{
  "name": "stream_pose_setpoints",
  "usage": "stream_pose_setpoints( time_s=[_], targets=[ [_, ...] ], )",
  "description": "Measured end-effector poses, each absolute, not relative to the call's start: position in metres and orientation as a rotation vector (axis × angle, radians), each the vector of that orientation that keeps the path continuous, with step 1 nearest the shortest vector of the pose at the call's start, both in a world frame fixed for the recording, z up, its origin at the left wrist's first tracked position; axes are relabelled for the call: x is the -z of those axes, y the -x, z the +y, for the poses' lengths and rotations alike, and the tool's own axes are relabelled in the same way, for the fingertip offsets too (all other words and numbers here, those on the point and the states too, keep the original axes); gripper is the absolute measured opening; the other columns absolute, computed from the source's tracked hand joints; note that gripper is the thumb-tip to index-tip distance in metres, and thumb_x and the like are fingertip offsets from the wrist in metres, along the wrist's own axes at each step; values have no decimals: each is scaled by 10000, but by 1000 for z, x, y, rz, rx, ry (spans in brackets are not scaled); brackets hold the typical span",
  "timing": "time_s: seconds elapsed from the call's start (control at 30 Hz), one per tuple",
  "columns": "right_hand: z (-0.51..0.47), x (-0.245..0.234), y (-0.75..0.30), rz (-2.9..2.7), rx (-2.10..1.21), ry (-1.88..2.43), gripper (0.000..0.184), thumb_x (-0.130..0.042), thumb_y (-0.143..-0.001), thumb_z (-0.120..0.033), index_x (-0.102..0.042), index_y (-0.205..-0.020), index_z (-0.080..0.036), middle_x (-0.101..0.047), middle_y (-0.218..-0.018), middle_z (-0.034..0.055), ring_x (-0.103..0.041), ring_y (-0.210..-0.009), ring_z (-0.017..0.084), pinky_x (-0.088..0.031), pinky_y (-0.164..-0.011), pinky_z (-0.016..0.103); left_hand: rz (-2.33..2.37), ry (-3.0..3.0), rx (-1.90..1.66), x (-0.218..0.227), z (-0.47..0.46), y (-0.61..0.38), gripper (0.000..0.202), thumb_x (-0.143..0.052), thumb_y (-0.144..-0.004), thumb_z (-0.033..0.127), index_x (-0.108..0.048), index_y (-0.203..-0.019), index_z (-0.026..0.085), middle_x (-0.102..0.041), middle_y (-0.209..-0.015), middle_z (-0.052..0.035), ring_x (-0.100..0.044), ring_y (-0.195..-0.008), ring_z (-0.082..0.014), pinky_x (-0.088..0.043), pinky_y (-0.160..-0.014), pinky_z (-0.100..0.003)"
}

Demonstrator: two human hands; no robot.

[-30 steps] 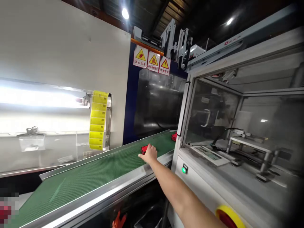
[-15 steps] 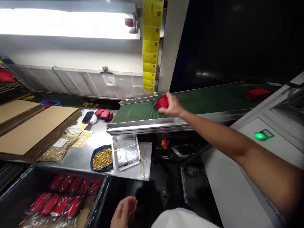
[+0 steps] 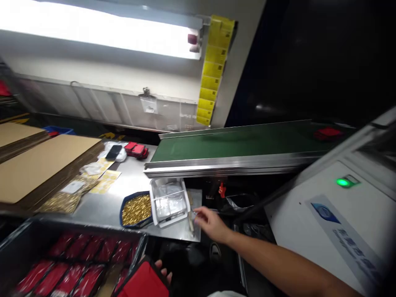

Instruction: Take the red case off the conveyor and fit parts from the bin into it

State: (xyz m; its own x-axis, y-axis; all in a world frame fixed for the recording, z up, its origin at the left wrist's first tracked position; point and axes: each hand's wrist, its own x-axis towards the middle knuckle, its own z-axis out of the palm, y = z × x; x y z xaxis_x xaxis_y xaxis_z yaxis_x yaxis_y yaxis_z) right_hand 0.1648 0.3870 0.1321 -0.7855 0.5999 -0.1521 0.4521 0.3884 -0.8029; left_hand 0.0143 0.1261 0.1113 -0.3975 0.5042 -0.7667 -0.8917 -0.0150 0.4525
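Note:
My left hand (image 3: 165, 272) is closed around a flat red case with black edging (image 3: 147, 282) at the bottom of the view, beside the dark bin's corner. Most of that hand is hidden behind the case. Over the right edge of the metal table, my right hand (image 3: 212, 225) has its thumb and fingertips pinched together. They are at a small thin tool, too blurred to name. Close by lies a pale, slim tool (image 3: 191, 225). To the left of the fingers stands a white tray (image 3: 187, 202) of clear plastic bags (image 3: 168, 201).
A green conveyor belt (image 3: 229, 144) crosses behind, carrying a red item (image 3: 328, 133) at its far right. The dark bin (image 3: 89, 229) holds several bagged red cases (image 3: 72, 276). A blue tray (image 3: 123, 206) contains gold-coloured pieces (image 3: 137, 209). A white machine cabinet (image 3: 300, 202) stands right.
My right hand has moved from the belt down to the table's right edge. The red case that it held is no longer there; a red case now shows in my left hand.

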Motion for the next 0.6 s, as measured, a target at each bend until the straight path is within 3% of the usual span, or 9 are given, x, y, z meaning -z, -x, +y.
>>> stream_pose_setpoints(
  time_s=[0.07,0.1,0.17,0.3,0.43,0.6],
  targets=[
    [426,-102,-144,-2492,-1280,1205,340,-421,-960,-179,-602,-1225,-67,-684,-1001,135,-668,-858,190,-553,-852,344,1120,457,-1793,-128,109,-19,970,-814,-352,809,-725,-1176,306,-780,-1103,-120,-620,-1188,-485,-500,-1023,-663],
    [444,-86,-131,-2523,-1243,1269,321,-469,-952,-169,-599,-1223,-59,-678,-1030,138,-665,-919,203,-541,-897,361,1091,417,-1901,-140,102,-26,998,-804,-343,820,-727,-1177,278,-723,-1250,-129,-608,-1214,-467,-547,-999,-586],
    [473,-54,-102,-2623,-1183,1325,368,-547,-944,-168,-553,-1301,-79,-648,-1143,139,-630,-1064,227,-509,-987,422,1069,384,-2066,-167,94,-45,963,-790,-393,815,-732,-1170,248,-685,-1314,-138,-643,-1175,-434,-610,-918,-487],
    [508,-4,-59,-2907,-1152,1204,551,-665,-898,-213,-474,-1412,-159,-485,-1408,149,-555,-1196,264,-503,-1009,456,1183,707,-2168,-209,103,-76,965,-645,-498,907,-727,-1180,230,-735,-1215,-162,-701,-1066,-418,-641,-820,-493],
    [532,23,-37,-3148,-1113,1058,540,-746,-834,-241,-558,-1329,-136,-515,-1363,154,-561,-1173,277,-507,-987,453,1316,784,-2253,-213,100,-93,983,-640,-529,894,-662,-1289,270,-705,-1280,-156,-681,-1104,-431,-627,-855,-540],
    [550,36,-21,-3228,-1039,988,635,-749,-834,-281,-511,-1402,-125,-593,-1278,162,-603,-1123,255,-501,-964,392,1322,748,-2303,-195,80,-105,926,-688,-542,846,-685,-1261,261,-693,-1302,-149,-669,-1134,-423,-606,-915,-536]
  ],
)
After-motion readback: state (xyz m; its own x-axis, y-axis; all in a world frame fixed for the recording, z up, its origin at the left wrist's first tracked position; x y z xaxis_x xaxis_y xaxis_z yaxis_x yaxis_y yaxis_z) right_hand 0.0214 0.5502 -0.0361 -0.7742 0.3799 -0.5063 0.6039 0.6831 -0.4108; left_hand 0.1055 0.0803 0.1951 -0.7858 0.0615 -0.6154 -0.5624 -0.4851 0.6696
